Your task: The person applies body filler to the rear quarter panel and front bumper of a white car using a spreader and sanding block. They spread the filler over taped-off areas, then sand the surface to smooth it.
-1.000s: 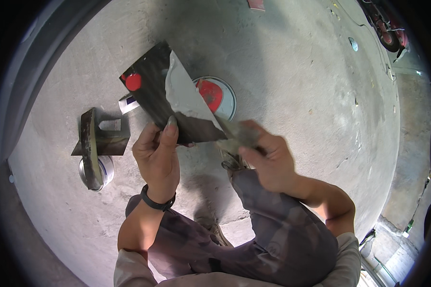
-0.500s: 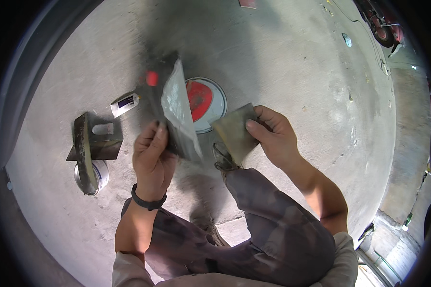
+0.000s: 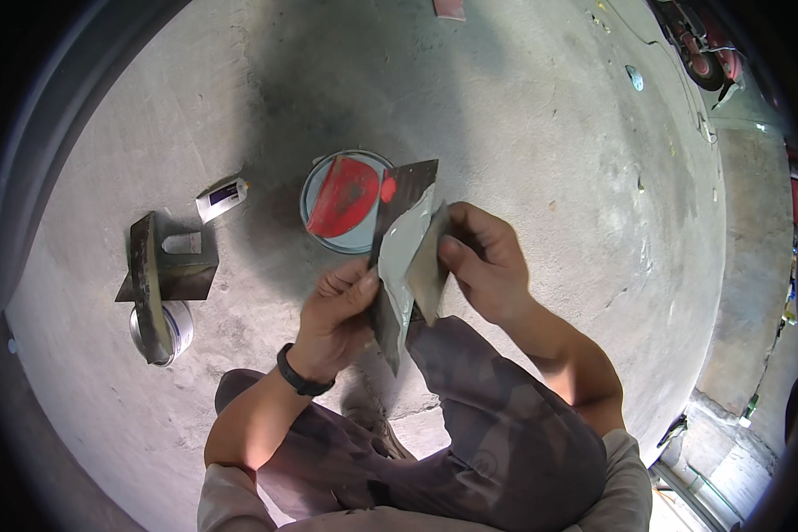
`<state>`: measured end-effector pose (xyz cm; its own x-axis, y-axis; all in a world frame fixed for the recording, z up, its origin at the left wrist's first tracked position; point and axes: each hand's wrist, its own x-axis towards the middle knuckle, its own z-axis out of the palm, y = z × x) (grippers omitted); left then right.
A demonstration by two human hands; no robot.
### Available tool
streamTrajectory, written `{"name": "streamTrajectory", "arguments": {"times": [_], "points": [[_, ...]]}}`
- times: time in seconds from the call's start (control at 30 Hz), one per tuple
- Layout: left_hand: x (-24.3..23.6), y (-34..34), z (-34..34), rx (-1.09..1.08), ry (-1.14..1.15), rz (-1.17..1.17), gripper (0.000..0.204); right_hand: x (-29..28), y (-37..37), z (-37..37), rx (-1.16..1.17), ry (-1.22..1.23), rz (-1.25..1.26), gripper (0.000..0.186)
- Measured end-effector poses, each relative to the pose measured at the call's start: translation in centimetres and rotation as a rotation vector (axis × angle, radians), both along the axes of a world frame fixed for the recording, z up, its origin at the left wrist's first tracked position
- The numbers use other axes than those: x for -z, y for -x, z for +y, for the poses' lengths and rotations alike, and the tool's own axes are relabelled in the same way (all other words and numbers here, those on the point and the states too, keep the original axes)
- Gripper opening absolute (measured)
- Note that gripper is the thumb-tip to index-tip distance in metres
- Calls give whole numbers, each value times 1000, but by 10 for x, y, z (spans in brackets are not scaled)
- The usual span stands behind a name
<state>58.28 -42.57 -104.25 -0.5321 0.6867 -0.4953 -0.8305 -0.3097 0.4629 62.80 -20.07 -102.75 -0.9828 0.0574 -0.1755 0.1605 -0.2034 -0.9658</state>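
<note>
My left hand was closed in a pinch at the eight o'clock edge of a dark flat plate, its thumb pressed to that edge and its fingers curled together. The plate stood steeply tilted at the centre of my view, its upper end pointing toward one o'clock. Pale grey paste ran along it in a thick band, with a small red blob near the upper end.

At three o'clock my right hand was nearly closed too, gripping a thin flat scraper between thumb and bent fingers. The scraper leaned beside the paste; I could not tell whether its edge touched.

Toward eleven o'clock sat a round tin with a red piece over its top, partly behind the plate. A white tube lay at ten. At nine, dark metal pieces rested together, one strip reaching over a small can.
</note>
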Motion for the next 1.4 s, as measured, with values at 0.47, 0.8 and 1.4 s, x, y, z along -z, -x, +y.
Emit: {"name": "streamTrajectory", "arguments": {"times": [0.47,0.8,1.4], "points": [[15,34,-32,-25,-184,210,32,-9,-7,31,-175,173,-213,38],[8,29,-25,-87,-130,214,25,-14,3,19,357,379,-101,25],[9,12,-14,-310,-135,153,25,6,-18,-18,198,-583,462,16]]}}
